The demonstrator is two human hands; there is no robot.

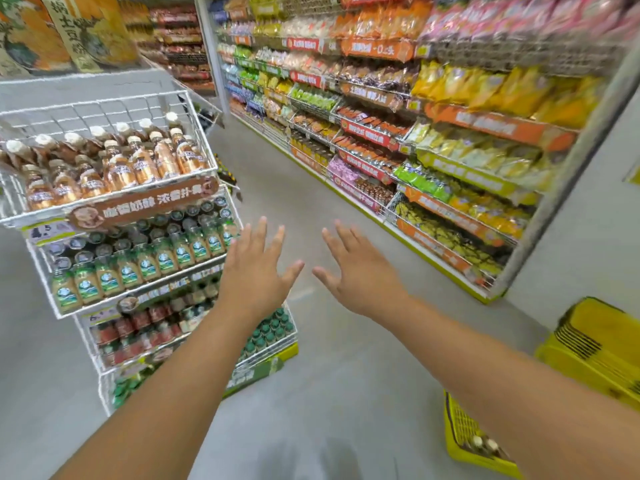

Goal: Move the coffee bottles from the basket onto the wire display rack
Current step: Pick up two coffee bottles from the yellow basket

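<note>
A white wire display rack (pixel 14 202) stands at the left with several tiers. Its top tier holds rows of brown coffee bottles (pixel 138 164) with cream caps. A yellow basket (pixel 460 434) sits on the floor at the lower right, partly hidden by my right forearm; two cream bottle caps (pixel 483 443) show inside it. My left hand (pixel 258 271) is stretched out in front of the rack's lower tiers, fingers spread, holding nothing. Beside it, over the aisle floor, my right hand (pixel 358 271) is also spread and holds nothing.
Green-labelled bottles (pixel 145 265) fill the rack's second tier, red and green ones the lower tiers. A long shelf of snack bags (pixel 450 140) lines the right side of the aisle. A stack of yellow baskets (pixel 602 348) stands at the right. The grey floor runs between them.
</note>
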